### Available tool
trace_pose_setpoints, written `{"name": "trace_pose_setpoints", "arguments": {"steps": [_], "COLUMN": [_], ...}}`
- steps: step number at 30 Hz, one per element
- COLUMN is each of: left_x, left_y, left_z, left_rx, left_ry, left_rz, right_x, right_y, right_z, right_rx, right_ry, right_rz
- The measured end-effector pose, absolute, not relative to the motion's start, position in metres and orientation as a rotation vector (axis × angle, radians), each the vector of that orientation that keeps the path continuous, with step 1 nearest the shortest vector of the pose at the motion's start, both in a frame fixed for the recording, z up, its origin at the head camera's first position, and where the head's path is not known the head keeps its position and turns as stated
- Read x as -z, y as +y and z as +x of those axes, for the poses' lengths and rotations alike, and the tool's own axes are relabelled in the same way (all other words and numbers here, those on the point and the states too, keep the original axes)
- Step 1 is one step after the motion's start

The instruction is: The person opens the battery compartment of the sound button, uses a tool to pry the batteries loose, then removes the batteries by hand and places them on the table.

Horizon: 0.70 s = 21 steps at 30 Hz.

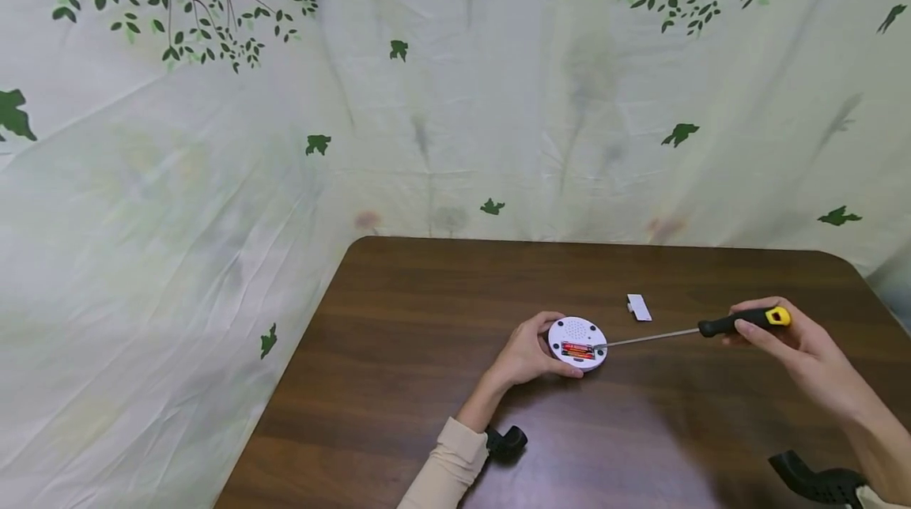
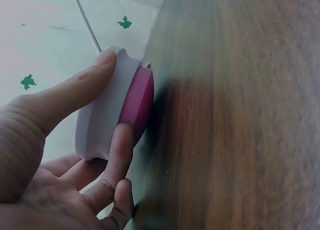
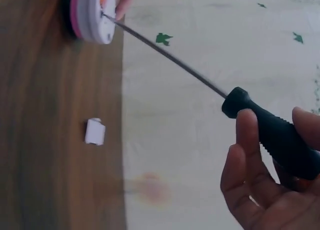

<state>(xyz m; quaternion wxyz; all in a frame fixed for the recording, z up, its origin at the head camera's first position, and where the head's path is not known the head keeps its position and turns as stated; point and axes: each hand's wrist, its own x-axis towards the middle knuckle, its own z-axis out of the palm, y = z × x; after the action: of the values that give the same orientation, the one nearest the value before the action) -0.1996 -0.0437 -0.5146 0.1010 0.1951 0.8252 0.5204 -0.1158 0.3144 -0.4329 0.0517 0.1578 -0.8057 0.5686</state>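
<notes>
Probably prying: my left fingers (image 2: 119, 152) grip the round white-and-pink plastic gadget (image 1: 580, 331), right fingers (image 3: 248, 135) pinch a black-and-yellow screwdriver (image 1: 715, 326) against it; calls for gentle leverage.

No text, number, brand or sign can be read. The red wrappers of the batteries (image 1: 578, 352), seated toward the near edge of the disc (image 1: 577, 330), carry print too small and blurred to make out, from the head or the right wrist. Nor can any lettering be told on the driver handle (image 1: 750, 320) or the cover (image 1: 639, 307), toward the far edge of the table (image 1: 455, 295).
</notes>
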Motion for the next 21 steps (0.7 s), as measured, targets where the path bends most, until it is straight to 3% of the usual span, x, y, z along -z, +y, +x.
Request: {"name": "trace_pose_setpoints", "arguments": {"steps": [11, 17, 21], "left_x": [0.515, 0.512, 0.510], "left_y": [-0.043, -0.044, -0.045], "left_z": [-0.197, -0.198, -0.200], "left_rx": [-1.541, -1.451, -1.441], "left_ry": [2.412, 2.533, 2.554], "left_rz": [0.607, 0.607, 0.630], "right_x": [0.389, 0.375, 0.385], "right_y": [0.289, 0.277, 0.292], "right_z": [-0.124, -0.141, -0.154], "right_rx": [-1.330, -1.371, -1.584], "right_ry": [-2.783, -2.771, -2.678], "right_rz": [0.341, 0.524, 0.591]}}
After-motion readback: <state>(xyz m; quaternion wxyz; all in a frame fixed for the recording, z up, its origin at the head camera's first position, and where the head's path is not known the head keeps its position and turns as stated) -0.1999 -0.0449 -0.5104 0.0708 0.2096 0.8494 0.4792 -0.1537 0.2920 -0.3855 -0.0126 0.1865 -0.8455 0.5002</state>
